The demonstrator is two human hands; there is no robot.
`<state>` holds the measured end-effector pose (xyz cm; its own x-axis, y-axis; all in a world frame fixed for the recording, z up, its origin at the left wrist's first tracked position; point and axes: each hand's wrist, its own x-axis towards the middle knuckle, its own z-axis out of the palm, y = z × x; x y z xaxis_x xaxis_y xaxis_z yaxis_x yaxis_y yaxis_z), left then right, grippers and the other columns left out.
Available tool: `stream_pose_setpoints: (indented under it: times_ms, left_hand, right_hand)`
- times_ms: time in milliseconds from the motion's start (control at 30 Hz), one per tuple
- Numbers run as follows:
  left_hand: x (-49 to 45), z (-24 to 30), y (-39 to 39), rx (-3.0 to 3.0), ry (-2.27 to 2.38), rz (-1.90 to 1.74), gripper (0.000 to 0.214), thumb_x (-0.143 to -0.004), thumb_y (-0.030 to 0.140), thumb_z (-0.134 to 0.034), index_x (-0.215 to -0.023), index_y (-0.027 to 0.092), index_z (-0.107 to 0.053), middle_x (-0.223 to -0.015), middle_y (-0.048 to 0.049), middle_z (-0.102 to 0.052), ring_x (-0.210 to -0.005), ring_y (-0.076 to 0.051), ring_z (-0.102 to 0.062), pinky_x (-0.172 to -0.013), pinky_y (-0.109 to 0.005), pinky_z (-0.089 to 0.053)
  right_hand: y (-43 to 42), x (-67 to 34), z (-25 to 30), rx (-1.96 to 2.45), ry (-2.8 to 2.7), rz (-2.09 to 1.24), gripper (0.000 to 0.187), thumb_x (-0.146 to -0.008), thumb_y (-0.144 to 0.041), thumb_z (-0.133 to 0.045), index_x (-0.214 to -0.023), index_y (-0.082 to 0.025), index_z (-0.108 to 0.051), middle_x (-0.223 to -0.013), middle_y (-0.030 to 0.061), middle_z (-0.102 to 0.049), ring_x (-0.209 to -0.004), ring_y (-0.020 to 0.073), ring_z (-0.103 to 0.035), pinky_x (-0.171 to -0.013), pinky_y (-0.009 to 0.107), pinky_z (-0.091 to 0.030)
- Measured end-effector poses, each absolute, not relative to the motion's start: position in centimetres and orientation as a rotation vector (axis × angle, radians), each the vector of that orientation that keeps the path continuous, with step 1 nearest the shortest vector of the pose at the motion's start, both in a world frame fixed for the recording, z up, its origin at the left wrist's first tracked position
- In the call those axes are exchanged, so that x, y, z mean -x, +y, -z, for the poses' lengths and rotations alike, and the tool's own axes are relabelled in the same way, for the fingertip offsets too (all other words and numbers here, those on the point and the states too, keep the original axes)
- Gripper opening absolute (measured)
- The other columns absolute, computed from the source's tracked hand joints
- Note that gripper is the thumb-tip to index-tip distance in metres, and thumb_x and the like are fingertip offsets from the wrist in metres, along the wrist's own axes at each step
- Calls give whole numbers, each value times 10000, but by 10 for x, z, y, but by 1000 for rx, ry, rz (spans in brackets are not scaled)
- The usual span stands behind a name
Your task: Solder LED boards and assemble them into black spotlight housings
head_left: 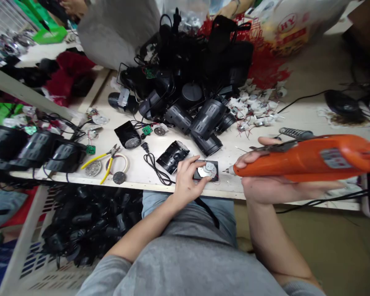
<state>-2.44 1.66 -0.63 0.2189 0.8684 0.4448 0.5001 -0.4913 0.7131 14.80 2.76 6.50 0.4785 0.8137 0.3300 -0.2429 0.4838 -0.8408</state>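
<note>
My left hand rests on a small black square part with a white gear and silver disc near the table's front edge, its fingers curled onto it and pinning it down. My right hand is wrapped around an orange electric screwdriver, held sideways with its tip pointing left, just right of the black part. A black curved housing piece lies left of my left hand, next to a coiled black cord.
A big heap of black lamp housings fills the table's middle, with white small parts to its right. Yellow-handled pliers and a tape ring lie left. A basket of black parts stands below. Another person's hand shows far back.
</note>
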Motion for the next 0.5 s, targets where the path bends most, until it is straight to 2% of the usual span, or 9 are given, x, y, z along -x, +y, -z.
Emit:
stream_pose_setpoints:
  times_ms: [167,400,500]
  left_hand:
    - [28,8,19,-1994,1215,-1095,285,-880,353,-736,-1111,205,-659,-1257,-106,-688,-1179,-252,-636,-991,-423,-477]
    - [23,2,16,-2060,1277,-1034,307,-872,319,-713,-1153,215,-646,-1257,-109,-655,-1181,-262,-606,-1010,-425,-474]
    - [21,1,18,-2061,1309,-1002,308,-873,356,-714,-1145,227,-651,-1249,-105,-642,-1193,-265,-594,-1019,-424,-472]
  right_hand:
    - [27,-145,-79,809,-862,-807,888,-735,-970,-315,-994,-233,-736,-593,24,-573,-432,192,-550,-412,359,-487]
    - [29,-135,-72,813,-883,-853,849,-700,-988,-360,-880,-250,-739,-596,17,-598,-432,178,-542,-389,338,-478]
    - [29,-136,-72,833,-880,-837,864,-686,-993,-368,-939,-257,-742,-601,17,-587,-432,187,-545,-375,342,-465]
